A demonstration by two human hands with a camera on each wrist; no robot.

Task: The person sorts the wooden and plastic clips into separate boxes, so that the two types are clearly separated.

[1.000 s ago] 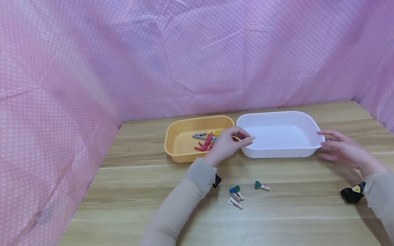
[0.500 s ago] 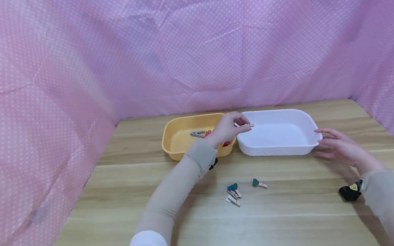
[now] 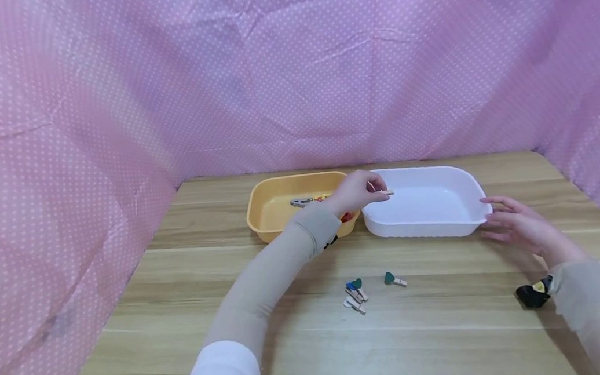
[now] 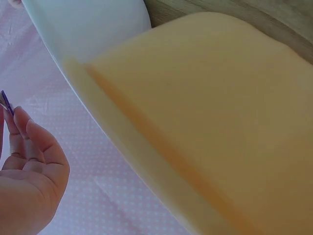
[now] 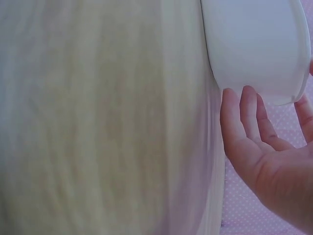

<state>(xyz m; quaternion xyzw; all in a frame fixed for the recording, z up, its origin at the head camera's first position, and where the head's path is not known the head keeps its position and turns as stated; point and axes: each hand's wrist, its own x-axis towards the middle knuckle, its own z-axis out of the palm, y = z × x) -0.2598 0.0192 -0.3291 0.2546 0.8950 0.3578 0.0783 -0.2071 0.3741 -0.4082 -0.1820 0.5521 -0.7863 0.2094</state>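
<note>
One small wooden clip [image 3: 387, 192] is pinched in the left hand [image 3: 356, 191] fingers, held over the near-left rim of the white tub [image 3: 476, 207], which appears to hold nothing yet. Several clips [image 3: 356, 293] lie loose on the tabletop [image 3: 446, 328], others in the yellow tub [image 3: 261, 225]. The right hand [image 3: 517, 227], fingers relaxed and straight, touches the white tub's right corner.

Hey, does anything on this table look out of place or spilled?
Yes: a few small clips lie loose on the table, with another clip apart to their right, while the rest sit in the yellow tub. The white tub looks empty. Nothing looks damaged or tipped.
</note>
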